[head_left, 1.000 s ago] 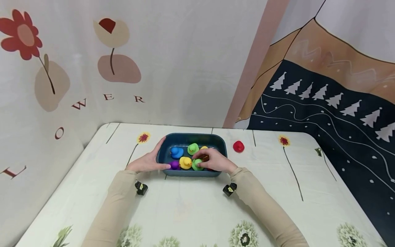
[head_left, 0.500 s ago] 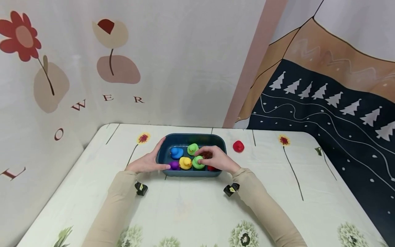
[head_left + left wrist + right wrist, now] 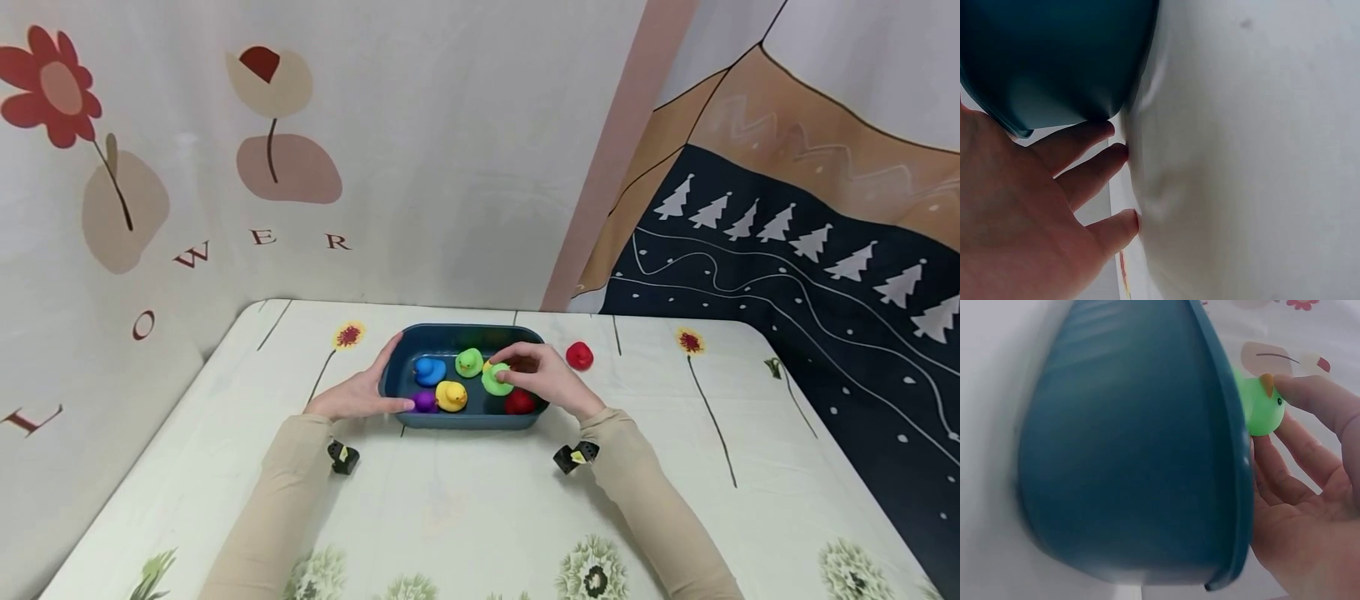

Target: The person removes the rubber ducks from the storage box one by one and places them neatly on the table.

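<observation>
A dark blue plastic bin (image 3: 480, 422) holds several rubber ducks. My left hand (image 3: 363, 392) grips its left end, thumb over the rim beside a purple duck (image 3: 425, 402); in the left wrist view the other fingers spread along the outer wall. Over the bin's right half, my right hand (image 3: 542, 375) pinches a green rubber duck (image 3: 1263, 409) between thumb and fingers, its head up near the rim. Around it in the bin are a blue duck (image 3: 430, 372), another green duck (image 3: 469, 362), a yellow duck (image 3: 452, 397) and a red duck (image 3: 519, 402). Another yellow one is mostly hidden.
A red duck (image 3: 580, 356) lies on the table just right of the bin. A white cloth with printed flowers (image 3: 450, 500) covers the table. Printed curtains (image 3: 450, 167) hang behind and to the right.
My right hand has moved up and to the right with the green duck, away from the yellow duck, uncovering the red duck in the bin. The left hand stays on the bin.
</observation>
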The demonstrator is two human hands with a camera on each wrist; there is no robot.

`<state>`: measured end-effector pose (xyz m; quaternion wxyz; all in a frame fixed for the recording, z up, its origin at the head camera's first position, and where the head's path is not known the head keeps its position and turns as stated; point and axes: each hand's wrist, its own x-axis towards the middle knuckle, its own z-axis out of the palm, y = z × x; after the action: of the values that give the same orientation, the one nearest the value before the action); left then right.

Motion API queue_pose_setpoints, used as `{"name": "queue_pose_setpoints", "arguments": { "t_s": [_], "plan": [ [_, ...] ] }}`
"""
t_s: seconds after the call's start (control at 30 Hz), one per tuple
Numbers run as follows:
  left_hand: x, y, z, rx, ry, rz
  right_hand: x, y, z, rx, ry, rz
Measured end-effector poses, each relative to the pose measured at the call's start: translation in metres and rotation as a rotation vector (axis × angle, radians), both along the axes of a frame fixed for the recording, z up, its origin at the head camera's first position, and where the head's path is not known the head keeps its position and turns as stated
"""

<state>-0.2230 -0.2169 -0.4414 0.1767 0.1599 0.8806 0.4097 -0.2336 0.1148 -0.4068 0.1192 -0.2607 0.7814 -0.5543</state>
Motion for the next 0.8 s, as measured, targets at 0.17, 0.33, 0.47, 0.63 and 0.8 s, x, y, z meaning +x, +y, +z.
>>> {"name": "queue_pose_setpoints", "arguments": {
  "t_s": [0.17,0.33,0.47,0.63,0.8],
  "plan": [
    [0.001,0.001,0.0,0.004,-0.009,0.003,0.0,0.008,0.003,0.009,0.001,-0.029],
    [0.001,0.002,0.001,0.0,-0.028,0.021,0.0,0.017,0.005,0.002,0.006,-0.055],
    [0.001,0.002,0.0,-0.001,-0.036,0.032,0.001,0.026,0.006,0.017,0.021,-0.092],
    [0.001,0.002,-0.001,0.003,-0.038,0.033,0.001,0.038,0.006,0.025,0.049,-0.114],
    [0.001,0.001,-0.001,0.005,-0.033,0.032,0.001,0.049,0.004,0.017,0.027,-0.147]
  ]
}}
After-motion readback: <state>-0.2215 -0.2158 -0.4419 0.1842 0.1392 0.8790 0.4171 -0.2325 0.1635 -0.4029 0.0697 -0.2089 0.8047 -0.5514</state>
